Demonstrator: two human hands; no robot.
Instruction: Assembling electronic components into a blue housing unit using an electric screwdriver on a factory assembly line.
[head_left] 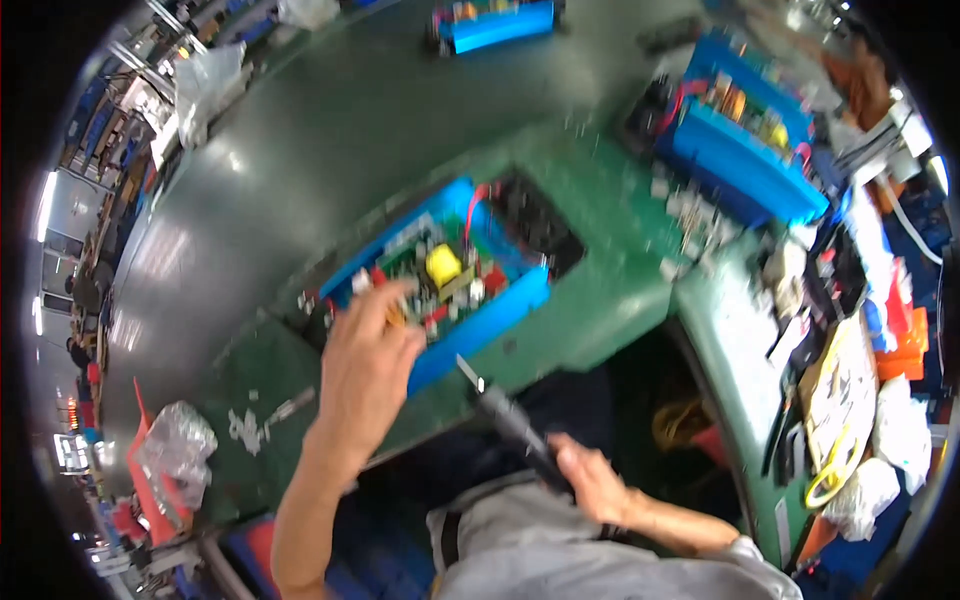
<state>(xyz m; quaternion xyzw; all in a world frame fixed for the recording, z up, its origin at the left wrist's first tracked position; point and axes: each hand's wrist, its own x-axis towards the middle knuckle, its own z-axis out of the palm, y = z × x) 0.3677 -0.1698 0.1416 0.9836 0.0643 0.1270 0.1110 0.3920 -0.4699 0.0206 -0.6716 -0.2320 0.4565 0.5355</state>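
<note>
Blue-cased circuit board point(445, 268): my left hand point(368, 358) curls over it, likely steadying, pinch unclear; right hand point(597, 484) grips electric screwdriver point(515, 425).

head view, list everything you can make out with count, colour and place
near casing: 1, blue, before the person
circuit board: 1, green, inside near casing
yellow component: 1, yellow, on that board
black part: 1, black, at near casing's right end
other casings: 2, blue, upper right and top edge
screwdriver: 1, dark, in right hand
small scraps: several, pale, right of near casing
plastic bag: 1, clear, lower left
work surface: 1, green, under near casing
right-edge clutter: uncountable, mixed colours
left hand: 1, bare, over near casing
right hand: 1, bare, gripping screwdriver
</note>
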